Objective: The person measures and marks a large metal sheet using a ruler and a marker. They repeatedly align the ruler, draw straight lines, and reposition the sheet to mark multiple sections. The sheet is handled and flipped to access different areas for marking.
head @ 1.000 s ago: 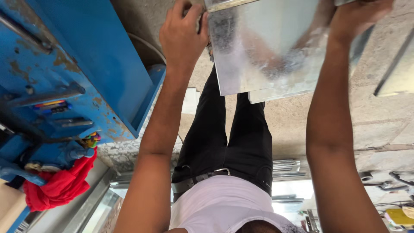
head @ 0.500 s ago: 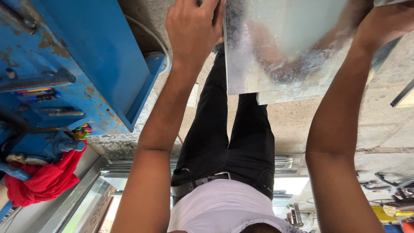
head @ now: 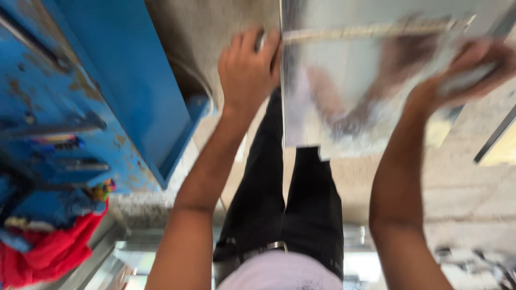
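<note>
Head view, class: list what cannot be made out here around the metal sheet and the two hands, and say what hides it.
- Metal sheet: its top is cut off by the frame edge; motion blur smears its surface.
- Right hand: blurred, so the fingers' grip cannot be read.
- Left hand: its fingertips curl behind the sheet's edge.
- Small items on the blue machine: too blurred to identify.
- Red cloth: cut off by the frame corner.
</note>
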